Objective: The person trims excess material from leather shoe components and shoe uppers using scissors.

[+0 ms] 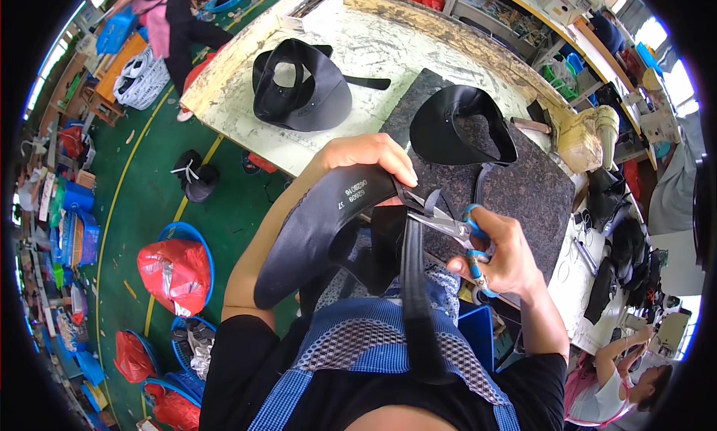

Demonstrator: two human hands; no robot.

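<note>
A black leather shoe upper hangs in front of my apron, and my left hand grips it by its top edge. From it a long black strap drops toward my lap. My right hand has its thumb and fingers in the blue-wrapped handles of metal scissors. Their blades lie at the upper's edge by the strap, close to my left fingertips; a narrow dark strip is beside them. On the bench are two more black uppers, one at the far left and another on the dark stone slab.
A worn white bench with a raised wooden rim lies ahead. A yellowish wrapped machine part stands at its right, near piled black pieces. Red-bagged tubs and a black shoe pair are on the green floor; other people are nearby.
</note>
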